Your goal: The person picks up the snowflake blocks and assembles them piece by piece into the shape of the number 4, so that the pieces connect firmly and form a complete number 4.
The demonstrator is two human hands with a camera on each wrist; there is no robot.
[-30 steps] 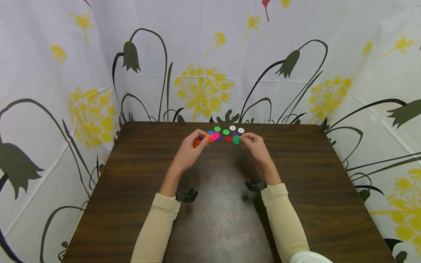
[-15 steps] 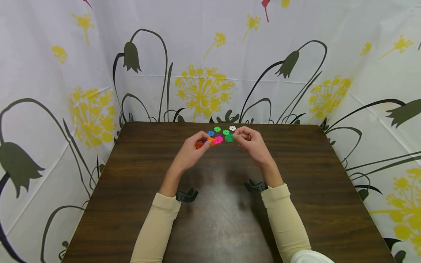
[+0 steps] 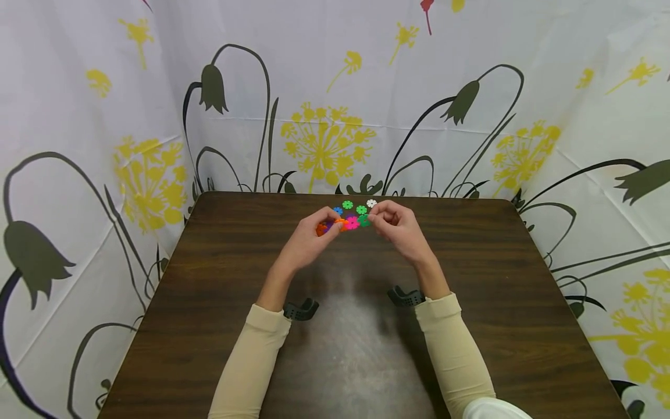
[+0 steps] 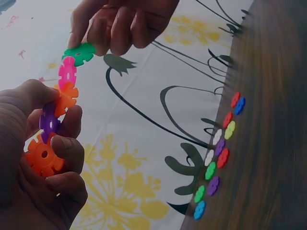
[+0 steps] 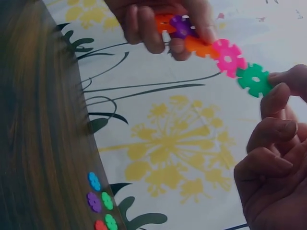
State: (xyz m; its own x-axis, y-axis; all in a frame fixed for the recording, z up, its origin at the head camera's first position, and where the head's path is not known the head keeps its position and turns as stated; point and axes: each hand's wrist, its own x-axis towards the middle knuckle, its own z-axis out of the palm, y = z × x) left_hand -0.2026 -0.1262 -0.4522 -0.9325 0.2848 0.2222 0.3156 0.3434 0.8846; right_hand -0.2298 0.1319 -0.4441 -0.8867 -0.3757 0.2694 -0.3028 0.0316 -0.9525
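My left hand (image 3: 305, 240) holds a chain of notched plastic discs up off the table. In the left wrist view the chain runs from an orange disc (image 4: 44, 155) through a purple disc (image 4: 49, 123) and a second orange disc (image 4: 67, 98) to a pink disc (image 4: 67, 72). Left thumb and fingers pinch that second orange disc. My right hand (image 3: 403, 233) pinches a green disc (image 5: 254, 80) by its outer edge. Its other edge meets the pink disc (image 5: 228, 58); whether the slots are fully interlocked I cannot tell.
Several loose discs lie in rows near the far edge of the dark wooden table (image 3: 220, 267), among them a blue disc (image 4: 199, 210), a yellow disc (image 4: 230, 130) and a white disc (image 3: 371, 203). A flower-printed curtain (image 3: 324, 70) hangs behind the table.
My right hand has moved left with the green disc, from beside the loose discs to the chain's pink end. The left hand has shifted slightly right, and green and pink now meet.
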